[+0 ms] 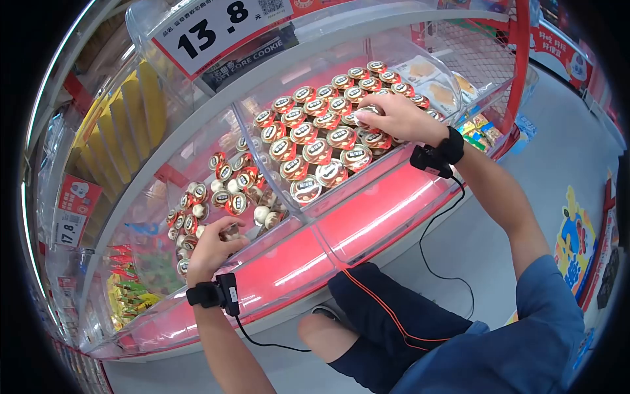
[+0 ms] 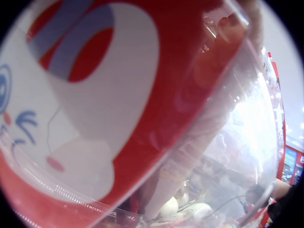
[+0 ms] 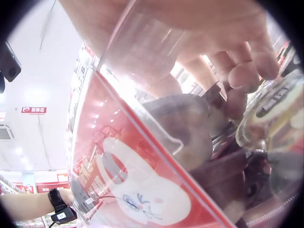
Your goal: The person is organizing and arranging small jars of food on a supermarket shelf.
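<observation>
"Starting with the head view, what have we got beyond the red panel?"

"Beyond its left stretch, our left hand pinches a small cup between thumb and fingers. Jumbled cups, some tipped to show pale undersides, lie on the far side of it."

"And our right hand?"

"Farther along the red panel, to the right, its fingers are curled round a lidded cup. We see upright cups with gold-and-red lids packed in rows beyond the panel, and a clear divider separates them from the jumbled ones."

"What does the left wrist view give us?"

"Mostly the red panel, with a white cartoon figure on it. Pale round things sit just past its lower edge. We cannot tell from there what that hand grips."

"Then the right wrist view?"

"Our right hand spreads above the red panel, seen partly through clear plastic. Its bent fingertips are near a gold lid right of the panel; the held cup is hard to make out. Left of the panel, we spot the other forearm wearing a black wrist camera."
</observation>
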The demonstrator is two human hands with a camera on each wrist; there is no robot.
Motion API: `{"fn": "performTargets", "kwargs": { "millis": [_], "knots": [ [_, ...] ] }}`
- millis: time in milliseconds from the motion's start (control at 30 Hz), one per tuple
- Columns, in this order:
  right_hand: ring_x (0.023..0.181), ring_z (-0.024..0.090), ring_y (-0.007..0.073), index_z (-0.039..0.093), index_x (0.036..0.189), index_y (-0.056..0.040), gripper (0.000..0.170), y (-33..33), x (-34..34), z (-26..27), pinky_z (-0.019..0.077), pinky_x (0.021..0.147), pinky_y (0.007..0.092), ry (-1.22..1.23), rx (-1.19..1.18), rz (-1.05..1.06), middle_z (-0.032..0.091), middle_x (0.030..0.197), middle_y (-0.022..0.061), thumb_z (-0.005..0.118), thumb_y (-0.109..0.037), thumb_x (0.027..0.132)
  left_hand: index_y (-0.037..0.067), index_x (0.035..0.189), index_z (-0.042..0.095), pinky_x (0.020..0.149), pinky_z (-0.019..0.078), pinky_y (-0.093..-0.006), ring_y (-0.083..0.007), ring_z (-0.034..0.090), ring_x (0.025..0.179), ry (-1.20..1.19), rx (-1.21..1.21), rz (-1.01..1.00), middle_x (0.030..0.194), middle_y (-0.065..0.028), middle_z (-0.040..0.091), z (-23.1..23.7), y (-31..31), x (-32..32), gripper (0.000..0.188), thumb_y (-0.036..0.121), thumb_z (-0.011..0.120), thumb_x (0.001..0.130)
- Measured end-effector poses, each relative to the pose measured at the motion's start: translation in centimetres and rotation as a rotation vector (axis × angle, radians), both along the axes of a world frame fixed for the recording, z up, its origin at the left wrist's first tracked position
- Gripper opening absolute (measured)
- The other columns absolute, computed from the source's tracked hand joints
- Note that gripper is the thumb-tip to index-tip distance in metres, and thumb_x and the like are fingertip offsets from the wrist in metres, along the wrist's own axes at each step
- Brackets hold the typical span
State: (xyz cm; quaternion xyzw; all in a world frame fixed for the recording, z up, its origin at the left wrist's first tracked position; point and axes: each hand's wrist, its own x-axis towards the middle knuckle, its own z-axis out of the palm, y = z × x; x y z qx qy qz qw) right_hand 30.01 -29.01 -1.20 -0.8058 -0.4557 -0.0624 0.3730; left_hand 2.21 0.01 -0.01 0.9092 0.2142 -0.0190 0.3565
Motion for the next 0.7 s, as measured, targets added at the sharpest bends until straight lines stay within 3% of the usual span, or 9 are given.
{"fn": "performTargets", "kwargs": {
  "millis": [267, 467, 700],
  "knots": [
    [0.056, 0.046, 0.0102, 0.059, 0.101, 0.0001, 0.024, -0.2, 0.8, -0.3, 0.0382, 0.052, 0.0276, 0.033, 0.001, 0.053, 0.051, 0.061, 0.0035, 0.056, -0.017, 0.085, 0.004, 0.099, 0.058, 0.066, 0.0414, -0.0260, -0.0096, 0.049, 0.072, 0.004, -0.039, 0.040, 0.079, -0.0003, 0.054, -0.1, -0.1, 0.0, 0.033, 0.009, 0.071, 0.069],
    [0.057, 0.046, 0.0070, 0.059, 0.106, -0.0010, 0.026, -0.3, 0.5, -0.1, 0.0381, 0.051, 0.0251, 0.094, 0.038, 0.160, 0.052, 0.065, 0.0011, 0.056, -0.016, 0.086, 0.004, 0.099, 0.058, 0.066, 0.0416, -0.0258, -0.0095, 0.049, 0.072, 0.009, -0.051, 0.048, 0.079, -0.0004, 0.054, -0.2, -0.1, -0.1, 0.032, 0.009, 0.071, 0.070],
    [0.060, 0.047, 0.0068, 0.056, 0.104, -0.0020, 0.026, -0.3, 0.8, -0.3, 0.0377, 0.054, 0.0239, 0.131, 0.033, 0.063, 0.052, 0.066, 0.0005, 0.059, -0.019, 0.085, 0.004, 0.099, 0.059, 0.066, 0.0416, -0.0252, -0.0092, 0.049, 0.072, 0.004, -0.044, 0.035, 0.079, 0.0003, 0.053, -0.1, -0.1, 0.0, 0.032, 0.009, 0.070, 0.070]
  ]
}}
